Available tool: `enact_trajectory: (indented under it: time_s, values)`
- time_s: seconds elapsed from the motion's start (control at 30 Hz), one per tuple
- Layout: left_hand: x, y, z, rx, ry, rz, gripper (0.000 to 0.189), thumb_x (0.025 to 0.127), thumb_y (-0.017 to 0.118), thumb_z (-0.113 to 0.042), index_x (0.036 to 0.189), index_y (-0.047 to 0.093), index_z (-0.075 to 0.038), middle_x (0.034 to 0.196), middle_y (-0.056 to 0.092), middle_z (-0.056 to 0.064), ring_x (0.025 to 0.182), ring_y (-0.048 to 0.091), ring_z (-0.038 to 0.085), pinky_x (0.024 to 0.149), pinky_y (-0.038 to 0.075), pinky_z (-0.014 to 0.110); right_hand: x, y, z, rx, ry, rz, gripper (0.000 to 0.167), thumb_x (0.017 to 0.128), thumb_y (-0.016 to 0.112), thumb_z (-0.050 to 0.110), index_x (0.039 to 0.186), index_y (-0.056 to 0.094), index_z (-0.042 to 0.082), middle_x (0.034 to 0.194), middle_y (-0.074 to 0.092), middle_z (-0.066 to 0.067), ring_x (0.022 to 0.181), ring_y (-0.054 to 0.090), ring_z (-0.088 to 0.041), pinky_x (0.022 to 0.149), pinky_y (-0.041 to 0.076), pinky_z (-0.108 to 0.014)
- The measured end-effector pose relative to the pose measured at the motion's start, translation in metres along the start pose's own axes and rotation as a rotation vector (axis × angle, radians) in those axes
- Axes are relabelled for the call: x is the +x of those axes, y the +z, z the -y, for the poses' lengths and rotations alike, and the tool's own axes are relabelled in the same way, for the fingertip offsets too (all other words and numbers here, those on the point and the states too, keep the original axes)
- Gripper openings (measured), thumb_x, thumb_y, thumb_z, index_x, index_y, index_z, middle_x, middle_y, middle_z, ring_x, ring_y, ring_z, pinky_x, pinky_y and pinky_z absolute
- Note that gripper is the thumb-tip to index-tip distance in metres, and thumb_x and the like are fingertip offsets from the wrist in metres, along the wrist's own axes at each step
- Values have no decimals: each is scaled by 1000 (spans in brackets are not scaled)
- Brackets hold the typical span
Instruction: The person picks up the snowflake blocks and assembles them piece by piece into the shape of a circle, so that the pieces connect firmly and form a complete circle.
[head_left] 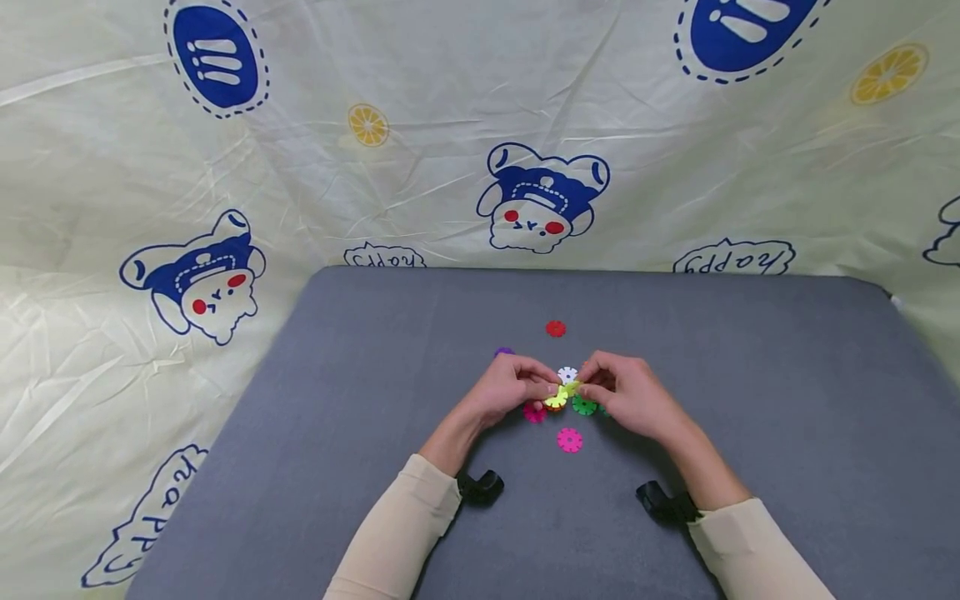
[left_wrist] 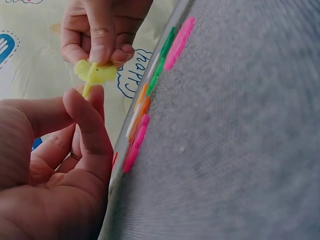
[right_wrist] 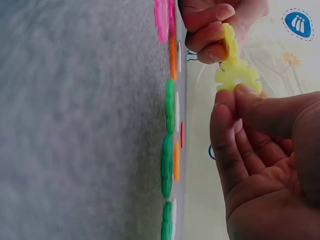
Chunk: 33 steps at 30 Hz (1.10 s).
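Note:
Above the tabletop my left hand (head_left: 498, 389) pinches a yellow notched snowflake disc (right_wrist: 230, 42) between thumb and fingertips. Facing it, my right hand (head_left: 632, 398) pinches a second yellow snowflake disc (right_wrist: 238, 76) by its edge. The two discs meet at their rims, set at an angle to each other, as the right wrist view shows. Fingertips hide part of both discs. Beneath the hands lie a white disc (head_left: 567, 375), a green disc (head_left: 584, 406) and a pink disc (head_left: 534, 413).
On the grey table (head_left: 405, 358), a red disc (head_left: 556, 328) lies farther back and a bright pink disc (head_left: 569, 440) nearer the front. A purple disc (head_left: 504, 351) peeks out behind the left hand. A printed cloth (head_left: 420, 192) hangs behind the table.

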<state>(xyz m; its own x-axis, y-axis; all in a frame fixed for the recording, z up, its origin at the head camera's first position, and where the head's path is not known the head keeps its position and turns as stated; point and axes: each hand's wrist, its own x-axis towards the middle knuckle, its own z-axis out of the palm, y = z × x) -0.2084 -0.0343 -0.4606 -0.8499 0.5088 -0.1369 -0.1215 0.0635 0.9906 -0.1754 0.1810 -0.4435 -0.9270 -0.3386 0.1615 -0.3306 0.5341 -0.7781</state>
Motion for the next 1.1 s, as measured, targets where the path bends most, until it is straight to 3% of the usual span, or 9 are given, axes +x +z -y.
enact_trajectory:
  time_s: [0.57, 0.8, 1.0, 1.1]
  values:
    - [0, 1, 7, -77, -37, -20, 13, 83, 68, 8, 95, 69, 12, 78, 69, 14, 57, 61, 15, 54, 54, 25, 0, 9, 2, -2, -69, -32, 18, 81, 73, -3, 82, 65, 12, 80, 64, 2, 72, 59, -16, 62, 51, -29]
    - [-1, 4, 11, -63, 40, -30, 15, 87, 68, 1, 101, 69, 8, 84, 69, 12, 66, 63, 14, 63, 56, 28, -2, 7, 2, -4, 3, -35, 11, 87, 72, 7, 91, 65, 13, 85, 63, 1, 73, 57, -18, 61, 49, -30]
    - [0, 0, 16, -17, 78, 2, 20, 89, 68, -4, 107, 69, 4, 91, 70, 11, 70, 66, 15, 71, 56, 32, -2, 5, -5, -35, 84, -8, 24, 85, 74, 12, 107, 65, 9, 92, 62, -4, 74, 57, -18, 57, 49, -30]
    - [-1, -3, 15, 15, 84, -31, 20, 86, 70, -3, 105, 70, 4, 89, 70, 11, 71, 65, 15, 71, 56, 31, -3, 3, -8, -80, 84, -2, 29, 84, 76, 13, 109, 66, 5, 97, 62, -6, 74, 55, -17, 58, 47, -30]
